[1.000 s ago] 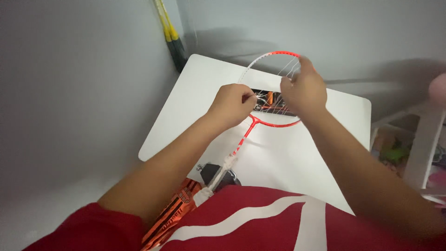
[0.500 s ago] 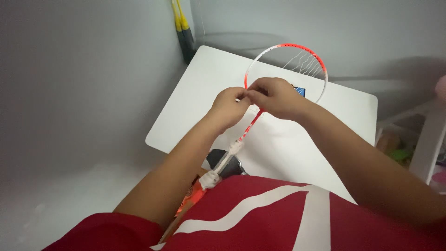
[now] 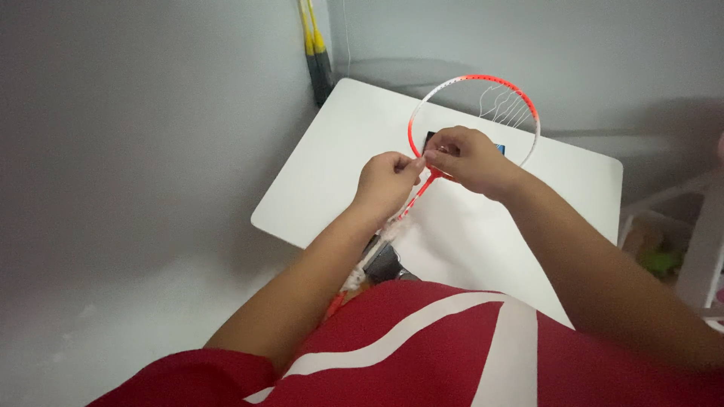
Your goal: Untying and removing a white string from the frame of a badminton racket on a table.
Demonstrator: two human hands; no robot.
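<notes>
Below, listed by size: grey wall and floor, matt and plain, filling the left side of your view. White table (image 3: 324,188), smooth top, rounded corners, set against the wall. Your red shirt (image 3: 452,354) with broad white stripes, soft cloth, across the bottom edge. Badminton racket (image 3: 528,105), thin oval frame, orange-red fading to white, mostly unstrung with a few loose wavy strings near its top right; it is held above the table, head away from you, shaft running down toward your lap. Dark flat object (image 3: 431,138) with a blue edge, lying on the table and seen through the frame. Two yellow-and-black stick-like handles (image 3: 315,45), leaning upright in the corner behind the table. Your left hand (image 3: 386,183), fingers curled, pinching at the throat where frame meets shaft. Your right hand (image 3: 467,160), closed, fingertips pinching the same spot, touching the left. Whether a string lies between them cannot be told.
</notes>
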